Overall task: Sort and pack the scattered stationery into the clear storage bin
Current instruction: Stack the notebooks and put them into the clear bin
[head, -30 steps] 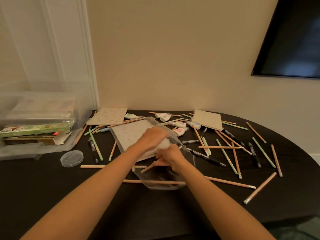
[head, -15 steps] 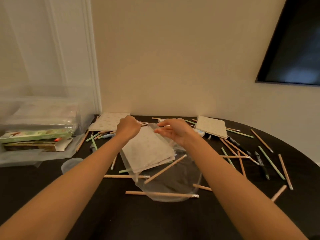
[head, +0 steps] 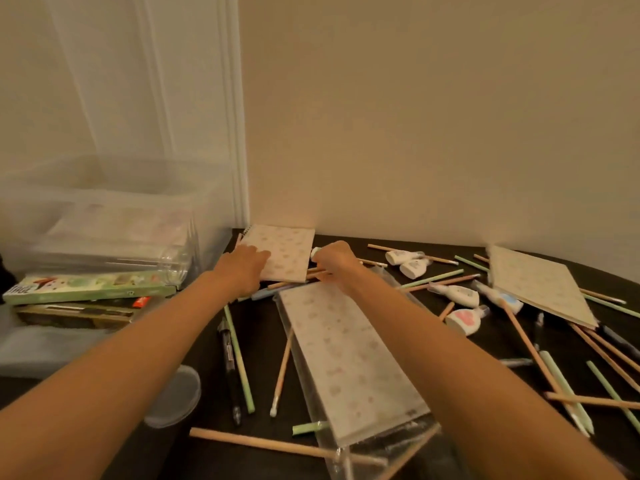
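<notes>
Seen from the head camera, both arms stretch to the spiral notebook [head: 282, 252] at the back of the surface [head: 173, 455]. The left hand [head: 242, 268] rests on its near-left corner with fairly straight fingers. The right hand [head: 336, 261] curls at its right edge, and I cannot tell whether it grips. The clear storage bin [head: 104, 202] stands to the left, and pencils [head: 282, 368] lie scattered around.

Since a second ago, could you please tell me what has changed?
Both hands let go of the bagged notebook and reached forward to the spiral notebook: left hand rests on it, right hand at its right edge. Bin and far-right notebook stayed put.
</notes>
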{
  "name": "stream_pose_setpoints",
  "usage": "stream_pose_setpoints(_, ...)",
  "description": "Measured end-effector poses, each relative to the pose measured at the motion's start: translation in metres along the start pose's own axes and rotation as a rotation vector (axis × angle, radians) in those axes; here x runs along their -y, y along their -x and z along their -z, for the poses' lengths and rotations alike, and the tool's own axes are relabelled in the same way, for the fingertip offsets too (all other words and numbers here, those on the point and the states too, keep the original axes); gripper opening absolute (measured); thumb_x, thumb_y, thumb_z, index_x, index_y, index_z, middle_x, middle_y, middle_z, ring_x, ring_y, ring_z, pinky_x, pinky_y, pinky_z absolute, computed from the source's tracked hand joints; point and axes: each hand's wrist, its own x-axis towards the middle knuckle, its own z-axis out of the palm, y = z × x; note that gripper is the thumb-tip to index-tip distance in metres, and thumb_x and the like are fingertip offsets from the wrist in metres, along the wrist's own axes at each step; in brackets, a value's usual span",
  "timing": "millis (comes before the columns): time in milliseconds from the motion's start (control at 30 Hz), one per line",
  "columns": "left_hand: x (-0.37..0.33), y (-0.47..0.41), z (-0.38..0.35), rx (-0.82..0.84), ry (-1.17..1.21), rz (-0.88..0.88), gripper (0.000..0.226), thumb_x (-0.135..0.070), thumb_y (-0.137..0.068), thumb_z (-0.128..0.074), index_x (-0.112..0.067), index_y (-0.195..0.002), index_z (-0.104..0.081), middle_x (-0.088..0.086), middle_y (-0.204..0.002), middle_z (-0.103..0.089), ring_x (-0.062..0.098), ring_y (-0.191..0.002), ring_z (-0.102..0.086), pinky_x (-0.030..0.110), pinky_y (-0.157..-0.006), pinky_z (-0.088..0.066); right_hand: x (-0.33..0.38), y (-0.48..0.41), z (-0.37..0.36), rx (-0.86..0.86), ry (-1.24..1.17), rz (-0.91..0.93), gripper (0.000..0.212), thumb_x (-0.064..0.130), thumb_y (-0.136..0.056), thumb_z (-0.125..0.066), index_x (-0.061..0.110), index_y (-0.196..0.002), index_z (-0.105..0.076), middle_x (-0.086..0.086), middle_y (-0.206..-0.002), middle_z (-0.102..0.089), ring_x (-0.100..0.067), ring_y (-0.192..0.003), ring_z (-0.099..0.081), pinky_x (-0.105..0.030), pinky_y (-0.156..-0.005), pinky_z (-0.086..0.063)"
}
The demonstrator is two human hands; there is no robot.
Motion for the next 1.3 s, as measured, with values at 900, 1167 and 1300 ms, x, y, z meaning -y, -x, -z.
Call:
stream_pose_setpoints(900,-0.066,0.067,0.015,-0.797,0.159,-0.228,0.068,0.017,-0.074,-0.057,-0.009,-0.136,-0.047,0.02,-0.135,-0.05,0.044,-0.122,-0.048,0.056,-0.105,-0.026,0.004,0.09,0.061,-0.002,-0.632,0.173,0.015,-0.001,-0.089,-0.049,0.008,-0.08,-0.057,-0.007,-0.085,-0.062,-0.016,-0.077,-0.058,-0.025,-0.069,-0.048)
stream_pose_setpoints(1167,-0.105,0.131,0.02,-0.936,0.481,-0.247,0.054,-0.008,-0.088,-0.053,-0.016,-0.14,-0.04,0.02,-0.148,-0.032,0.034,-0.139,-0.022,0.049,-0.113,-0.012,-0.046,0.174,0.136,-0.107,-1.219,0.102,0.045,-0.007,-0.096,-0.036,-0.001,-0.14,-0.032,-0.024,-0.142,-0.04,-0.039,-0.13,-0.04,-0.052,-0.106,-0.032)
stream_pose_setpoints(1300,-0.147,0.169,0.042,-0.231,1.595,0.172,0.048,-0.035,-0.101,-0.029,-0.015,-0.145,-0.025,0.012,-0.143,-0.041,0.027,-0.123,-0.047,0.042,-0.092,-0.047,-0.057,0.212,0.141,-0.191,-1.357,0.162,0.041,-0.003,-0.098,-0.037,0.0,-0.139,-0.035,-0.02,-0.141,-0.043,-0.035,-0.129,-0.043,-0.047,-0.104,-0.034)
